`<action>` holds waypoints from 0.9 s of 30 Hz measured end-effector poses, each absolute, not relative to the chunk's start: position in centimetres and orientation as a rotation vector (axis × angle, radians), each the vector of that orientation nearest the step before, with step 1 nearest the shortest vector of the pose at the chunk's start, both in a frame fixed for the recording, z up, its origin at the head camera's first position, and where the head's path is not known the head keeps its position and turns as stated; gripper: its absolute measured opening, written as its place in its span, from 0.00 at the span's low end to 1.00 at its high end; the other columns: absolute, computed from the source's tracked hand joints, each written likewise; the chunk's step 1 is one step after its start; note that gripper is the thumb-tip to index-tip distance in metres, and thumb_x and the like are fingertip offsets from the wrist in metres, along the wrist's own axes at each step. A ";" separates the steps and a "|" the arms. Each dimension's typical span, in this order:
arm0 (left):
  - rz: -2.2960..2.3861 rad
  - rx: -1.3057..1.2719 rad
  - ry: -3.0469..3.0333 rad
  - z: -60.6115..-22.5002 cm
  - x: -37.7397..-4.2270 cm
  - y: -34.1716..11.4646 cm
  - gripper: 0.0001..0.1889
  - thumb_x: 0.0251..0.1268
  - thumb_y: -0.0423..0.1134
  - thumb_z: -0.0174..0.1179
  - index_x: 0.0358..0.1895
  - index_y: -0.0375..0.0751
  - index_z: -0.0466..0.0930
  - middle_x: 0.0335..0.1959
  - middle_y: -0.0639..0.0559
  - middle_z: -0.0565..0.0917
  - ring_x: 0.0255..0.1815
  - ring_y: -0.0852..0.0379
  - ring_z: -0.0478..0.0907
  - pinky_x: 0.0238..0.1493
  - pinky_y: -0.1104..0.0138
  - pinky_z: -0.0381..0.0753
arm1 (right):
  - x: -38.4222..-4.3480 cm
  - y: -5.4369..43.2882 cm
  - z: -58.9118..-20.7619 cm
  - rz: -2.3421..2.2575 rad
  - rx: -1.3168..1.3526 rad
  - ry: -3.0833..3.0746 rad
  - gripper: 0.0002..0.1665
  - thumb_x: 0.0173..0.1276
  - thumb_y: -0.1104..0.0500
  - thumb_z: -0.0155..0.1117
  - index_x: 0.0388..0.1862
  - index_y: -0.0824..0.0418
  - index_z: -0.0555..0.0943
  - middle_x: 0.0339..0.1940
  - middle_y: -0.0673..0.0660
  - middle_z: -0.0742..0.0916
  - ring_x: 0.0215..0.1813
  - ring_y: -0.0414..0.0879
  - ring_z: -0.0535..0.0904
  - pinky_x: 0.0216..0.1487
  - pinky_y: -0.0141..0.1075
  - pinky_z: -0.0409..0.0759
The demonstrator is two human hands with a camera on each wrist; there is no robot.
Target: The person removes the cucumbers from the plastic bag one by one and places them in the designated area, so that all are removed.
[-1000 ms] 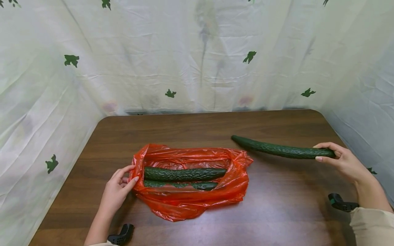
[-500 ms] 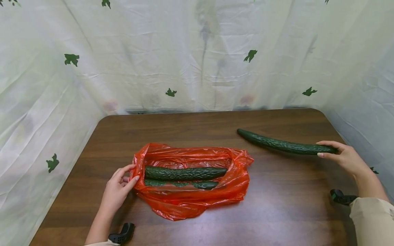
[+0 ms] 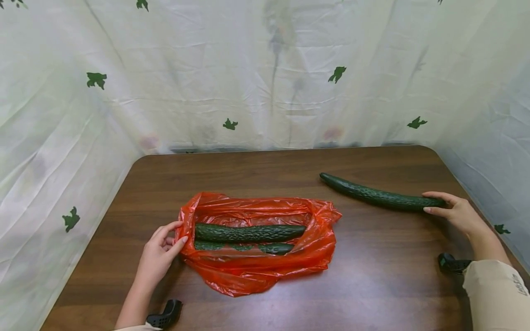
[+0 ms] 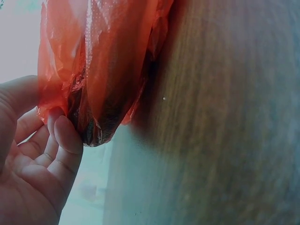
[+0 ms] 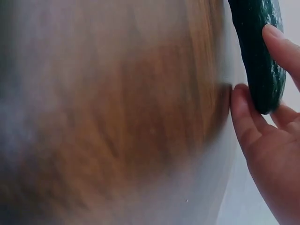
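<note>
A red plastic bag [image 3: 265, 271] lies on the table with its mouth spread upward. Inside it, one cucumber [image 3: 248, 233] shows whole along its top, and a second cucumber [image 3: 275, 249] is partly covered by the bag's front edge. My left hand [image 3: 155, 253] pinches the bag's left rim between thumb and fingers; the left wrist view shows the thin plastic [image 4: 112, 51] bunched there. To the right of the bag, a long, slightly curved cucumber [image 3: 372, 195] points toward the back. My right hand [image 3: 461, 214] holds its near right end, thumb and fingers on opposite sides.
The brown wooden table [image 3: 372, 285] has rounded far corners. A pale curtain [image 3: 265, 82] with green leaf shapes hangs behind it and on both sides. Black devices sit by both wrists, the left one [image 3: 165, 314] and the right one [image 3: 453, 264].
The right hand has shifted the long cucumber; its tip now lies farther back and slightly farther right from the bag. The left hand and bag have stayed nearly still.
</note>
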State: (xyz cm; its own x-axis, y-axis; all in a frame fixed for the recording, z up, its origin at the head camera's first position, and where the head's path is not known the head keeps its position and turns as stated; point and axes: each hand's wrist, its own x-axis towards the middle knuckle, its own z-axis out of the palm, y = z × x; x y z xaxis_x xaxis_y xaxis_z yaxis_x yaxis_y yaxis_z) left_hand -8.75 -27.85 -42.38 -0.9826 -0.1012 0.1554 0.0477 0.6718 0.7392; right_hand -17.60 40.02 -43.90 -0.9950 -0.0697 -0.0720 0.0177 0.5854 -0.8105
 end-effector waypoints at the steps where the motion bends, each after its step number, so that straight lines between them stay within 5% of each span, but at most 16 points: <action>1: -1.205 0.043 -2.700 -42.4 -8.8 -27.9 0.21 0.58 0.36 0.60 0.55 0.38 0.71 0.38 0.44 0.72 0.25 0.60 0.72 0.23 0.73 0.75 | -17.6 40.0 -43.9 -1.390 -0.047 2.710 0.30 0.63 0.50 0.59 0.62 0.59 0.67 0.49 0.31 0.66 0.66 0.64 0.46 0.52 0.61 0.54; 11: -1.209 0.047 -2.696 -42.6 -8.8 -27.9 0.21 0.58 0.38 0.60 0.55 0.39 0.71 0.39 0.45 0.72 0.25 0.60 0.72 0.23 0.73 0.75 | -17.3 39.6 -43.4 -1.429 -0.061 2.659 0.29 0.66 0.51 0.56 0.64 0.57 0.65 0.50 0.32 0.66 0.67 0.64 0.43 0.53 0.65 0.49; 16: -1.210 0.058 -2.709 -42.6 -8.8 -28.0 0.21 0.59 0.38 0.59 0.56 0.39 0.70 0.39 0.45 0.71 0.25 0.59 0.72 0.23 0.72 0.75 | -17.0 39.2 -43.1 -1.436 -0.072 2.695 0.29 0.66 0.52 0.56 0.64 0.57 0.64 0.51 0.32 0.67 0.68 0.56 0.44 0.54 0.65 0.48; 23: -1.207 0.033 -2.697 -42.9 -8.8 -28.0 0.21 0.59 0.37 0.60 0.56 0.39 0.70 0.38 0.46 0.71 0.25 0.60 0.72 0.23 0.72 0.75 | -16.8 38.2 -42.0 -1.421 -0.040 2.738 0.35 0.66 0.50 0.55 0.69 0.54 0.57 0.70 0.54 0.56 0.70 0.56 0.41 0.56 0.65 0.46; 27: -1.204 0.001 -2.670 -42.8 -8.8 -28.0 0.21 0.58 0.36 0.60 0.55 0.38 0.71 0.38 0.45 0.72 0.25 0.62 0.73 0.23 0.73 0.75 | -16.8 37.0 -41.0 -1.442 -0.041 2.738 0.36 0.65 0.50 0.56 0.69 0.52 0.56 0.70 0.53 0.56 0.70 0.47 0.45 0.57 0.63 0.48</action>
State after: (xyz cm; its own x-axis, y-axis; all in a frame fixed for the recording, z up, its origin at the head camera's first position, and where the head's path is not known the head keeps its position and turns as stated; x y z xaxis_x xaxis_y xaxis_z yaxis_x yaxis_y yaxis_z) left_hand -8.80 -28.02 -42.83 -0.9775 -0.0871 0.1922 0.0864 0.6659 0.7410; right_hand -16.83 36.99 -40.99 -0.9986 -0.0452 -0.0291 -0.0015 0.5655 -0.8248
